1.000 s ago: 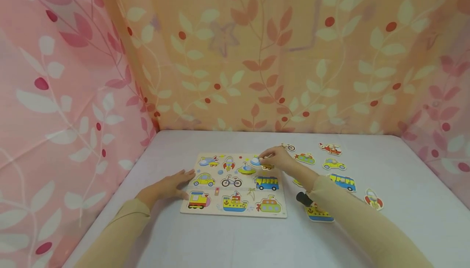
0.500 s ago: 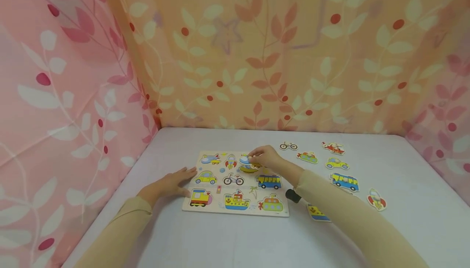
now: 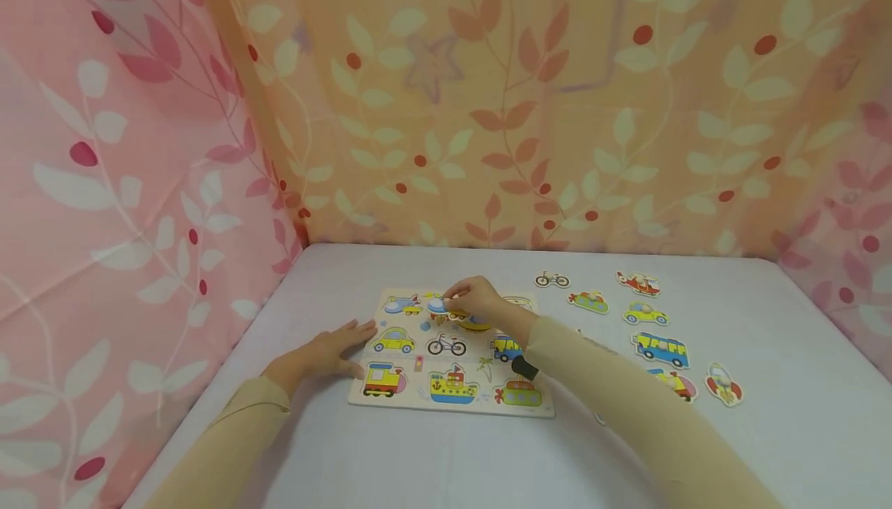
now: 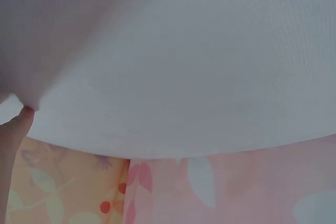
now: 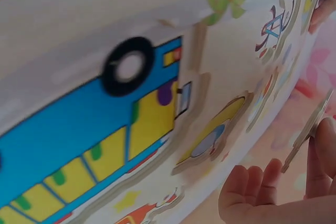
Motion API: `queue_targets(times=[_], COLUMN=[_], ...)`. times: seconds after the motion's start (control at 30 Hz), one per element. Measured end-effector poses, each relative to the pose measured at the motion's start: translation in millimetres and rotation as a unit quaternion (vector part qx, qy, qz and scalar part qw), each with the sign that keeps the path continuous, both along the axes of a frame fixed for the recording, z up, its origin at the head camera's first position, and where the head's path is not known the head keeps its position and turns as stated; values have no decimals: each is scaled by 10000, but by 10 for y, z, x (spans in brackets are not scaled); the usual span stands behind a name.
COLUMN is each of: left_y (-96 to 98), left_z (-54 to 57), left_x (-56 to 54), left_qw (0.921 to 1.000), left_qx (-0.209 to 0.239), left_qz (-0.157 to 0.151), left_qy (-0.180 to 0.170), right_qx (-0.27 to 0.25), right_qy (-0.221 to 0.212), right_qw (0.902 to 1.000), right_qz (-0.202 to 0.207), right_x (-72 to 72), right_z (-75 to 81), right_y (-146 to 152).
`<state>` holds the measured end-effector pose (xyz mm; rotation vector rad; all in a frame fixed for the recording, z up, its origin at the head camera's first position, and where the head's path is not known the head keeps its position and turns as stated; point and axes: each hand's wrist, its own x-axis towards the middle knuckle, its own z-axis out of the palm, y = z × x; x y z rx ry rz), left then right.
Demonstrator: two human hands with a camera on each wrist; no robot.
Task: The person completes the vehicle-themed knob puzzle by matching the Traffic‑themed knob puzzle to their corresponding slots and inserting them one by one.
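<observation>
In the head view my left hand (image 3: 320, 352) rests at the left edge of the puzzle board (image 3: 361, 398), fingers extended, the thumb near the front-left corner. My right hand (image 3: 484, 301) pinches a wooden airplane piece (image 3: 437, 306) over the board's back row, covering much of the rocket picture. In the right wrist view this airplane piece (image 5: 307, 134) appears edge-on between thumb and fingers, apart from the board. A printed bus (image 5: 142, 124) fills that view's near side. Only a fingertip (image 4: 20, 123) of the left hand shows in the left wrist view.
Loose pieces lie right of the board: a bicycle (image 3: 552, 280), helicopter (image 3: 638, 283), submarine (image 3: 588, 302), yellow car (image 3: 646, 313), bus (image 3: 660, 349), train (image 3: 676, 385) and rocket (image 3: 725, 385). My right sleeve (image 3: 620, 393) hides others. Floral curtains (image 3: 418, 145) surround the white table (image 3: 446, 462).
My right hand has carried the airplane piece leftward along the back row, from the board's right end to the rocket picture. The left hand has stayed at the left edge.
</observation>
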<state>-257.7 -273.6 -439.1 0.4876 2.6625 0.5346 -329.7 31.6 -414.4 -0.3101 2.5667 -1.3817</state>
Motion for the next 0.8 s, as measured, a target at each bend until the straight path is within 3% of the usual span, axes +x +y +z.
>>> queue_targets(times=[0.47,0.6,0.8], left_y=[49,46,29], left_z=[66,77,58], left_x=[33,39,42], left_qw=[9999,9999,9998], left_qx=[36,70,146], left_qz=[127,134,-100], left_qy=[-58,-81,22], right_qx=[54,306,652], right_qy=[-268,-269,-189], right_qw=[9996,9992,9976], right_qz=[4,-46,-94], right_x=[-75,-95,-143], right_z=[-77,-32,-44], right_y=[-284,-391,-521])
